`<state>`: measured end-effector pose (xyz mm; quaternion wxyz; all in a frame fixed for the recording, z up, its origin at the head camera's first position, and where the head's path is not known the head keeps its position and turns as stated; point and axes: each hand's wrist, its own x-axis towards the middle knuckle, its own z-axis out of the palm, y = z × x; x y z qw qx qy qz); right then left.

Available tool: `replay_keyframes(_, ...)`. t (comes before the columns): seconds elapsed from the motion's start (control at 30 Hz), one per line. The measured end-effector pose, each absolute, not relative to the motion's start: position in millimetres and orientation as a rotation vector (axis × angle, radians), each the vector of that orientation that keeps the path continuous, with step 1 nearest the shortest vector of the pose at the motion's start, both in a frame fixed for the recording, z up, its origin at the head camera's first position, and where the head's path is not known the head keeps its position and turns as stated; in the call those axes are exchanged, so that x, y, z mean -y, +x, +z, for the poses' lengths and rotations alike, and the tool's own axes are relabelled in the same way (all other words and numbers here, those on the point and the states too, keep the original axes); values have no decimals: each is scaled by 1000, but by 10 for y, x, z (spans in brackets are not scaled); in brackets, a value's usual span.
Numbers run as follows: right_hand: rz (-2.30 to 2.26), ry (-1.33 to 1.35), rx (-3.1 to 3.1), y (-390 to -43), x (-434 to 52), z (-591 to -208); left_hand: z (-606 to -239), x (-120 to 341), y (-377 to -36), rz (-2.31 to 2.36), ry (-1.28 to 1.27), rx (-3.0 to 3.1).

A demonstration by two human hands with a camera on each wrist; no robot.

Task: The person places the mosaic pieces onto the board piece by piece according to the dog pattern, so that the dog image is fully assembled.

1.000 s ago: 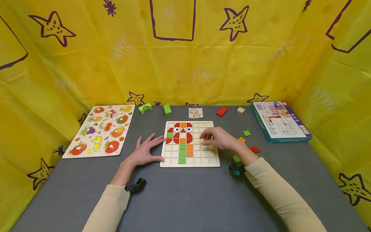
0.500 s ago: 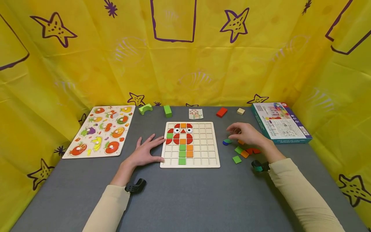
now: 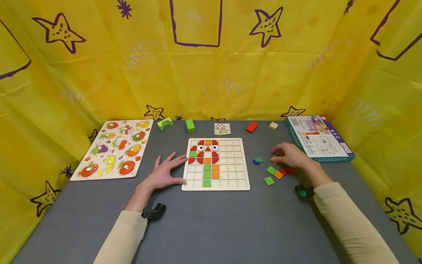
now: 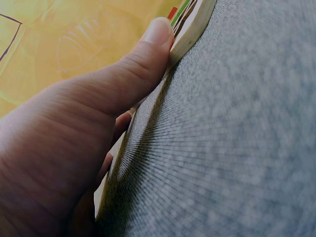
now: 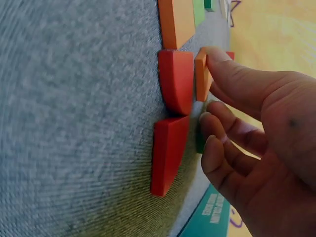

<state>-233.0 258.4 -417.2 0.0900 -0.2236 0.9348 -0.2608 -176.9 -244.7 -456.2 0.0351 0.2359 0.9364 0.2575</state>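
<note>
A wooden grid board [image 3: 232, 179] lies mid-table, its left part filled with red, orange and green tiles and two eye tiles. My left hand [image 3: 164, 176] has its fingers spread, with thumb and fingertips touching the board's left edge. To the board's right, my right hand [image 3: 291, 157] pinches an orange square tile [image 5: 200, 74] between thumb and finger. Near it lie a green square [image 3: 269, 181], another green square [image 3: 271, 170], an orange square [image 3: 278, 175], two red curved pieces [image 5: 177, 81] and a blue piece [image 3: 256, 162] beside a dark green one [image 3: 259, 159].
A fruit puzzle board [image 3: 108, 161] is at the left, a teal game box [image 3: 321, 143] at the right. Along the back stand a green arch [image 3: 165, 124], a green block [image 3: 190, 126], a pattern card [image 3: 222, 129], a red block [image 3: 252, 127] and a plain wooden block [image 3: 273, 125].
My right hand has moved right from above the board to the loose tiles and now pinches an orange one. My left hand has stayed at the board's edge.
</note>
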Motion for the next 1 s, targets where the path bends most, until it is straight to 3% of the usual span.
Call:
replay_keyframes(0.7,-767,-662,-2703,-2272,-2528,-4127,-4551,2453,-1776,790,719,-2872)
replay_keyframes(1.0,-891,-669,-2706,-2318,-2182,-4047,-4545,2446,-1765,790,709,-2873)
